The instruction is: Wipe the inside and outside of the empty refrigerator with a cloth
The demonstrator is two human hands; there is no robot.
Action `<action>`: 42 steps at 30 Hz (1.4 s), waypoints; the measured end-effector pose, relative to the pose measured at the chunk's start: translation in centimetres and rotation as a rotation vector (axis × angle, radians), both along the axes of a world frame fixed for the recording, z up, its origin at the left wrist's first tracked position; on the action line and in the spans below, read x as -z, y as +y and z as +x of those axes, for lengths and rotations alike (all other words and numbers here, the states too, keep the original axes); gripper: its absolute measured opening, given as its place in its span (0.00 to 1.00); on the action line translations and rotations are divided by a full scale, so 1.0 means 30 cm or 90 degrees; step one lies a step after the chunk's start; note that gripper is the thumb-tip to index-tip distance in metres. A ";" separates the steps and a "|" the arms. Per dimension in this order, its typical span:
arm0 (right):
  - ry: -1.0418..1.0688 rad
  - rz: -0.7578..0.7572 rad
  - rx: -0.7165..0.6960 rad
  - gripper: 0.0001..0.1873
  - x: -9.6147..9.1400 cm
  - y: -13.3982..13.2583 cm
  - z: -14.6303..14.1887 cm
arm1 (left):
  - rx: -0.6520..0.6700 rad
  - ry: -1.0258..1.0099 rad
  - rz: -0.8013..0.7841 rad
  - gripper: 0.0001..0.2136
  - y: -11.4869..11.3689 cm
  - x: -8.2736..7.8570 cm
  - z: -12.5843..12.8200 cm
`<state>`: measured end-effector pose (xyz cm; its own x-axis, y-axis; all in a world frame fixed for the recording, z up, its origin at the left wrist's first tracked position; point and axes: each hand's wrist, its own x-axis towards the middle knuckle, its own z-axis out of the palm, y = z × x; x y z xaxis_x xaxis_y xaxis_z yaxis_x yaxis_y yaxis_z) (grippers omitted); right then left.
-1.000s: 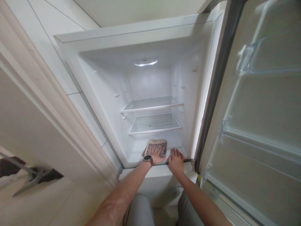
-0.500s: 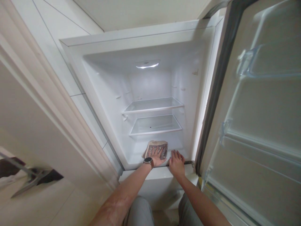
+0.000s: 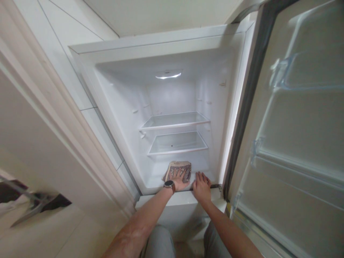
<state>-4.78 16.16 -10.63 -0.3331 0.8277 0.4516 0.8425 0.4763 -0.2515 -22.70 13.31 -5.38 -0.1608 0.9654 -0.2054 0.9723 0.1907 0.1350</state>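
My left hand (image 3: 180,182) lies flat on a folded brown-and-cream patterned cloth (image 3: 179,165), its fingers spread. The cloth rests on the floor of an open refrigerator (image 3: 161,183), near its front edge. A dark-faced watch with a brown strap (image 3: 169,184) is on my left wrist. To the right of the cloth, my right hand (image 3: 202,186) leans on the front edge of the refrigerator floor, fingers stretched forward and lying flat, with nothing held.
Two glass shelves (image 3: 176,120) sit above the refrigerator floor, under a lit lamp (image 3: 168,76). The open door (image 3: 303,136) with clear racks stands at the right. A pale door panel or frame (image 3: 53,118) runs along the left. A lower white front (image 3: 185,215) lies before my knees.
Almost nothing differs. My left hand stays spread on the cloth and my right hand stays on the edge; the view has shifted very slightly.
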 end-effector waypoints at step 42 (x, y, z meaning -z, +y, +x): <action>-0.006 0.015 0.007 0.28 0.019 0.010 -0.001 | -0.004 -0.023 -0.003 0.46 -0.022 -0.048 0.024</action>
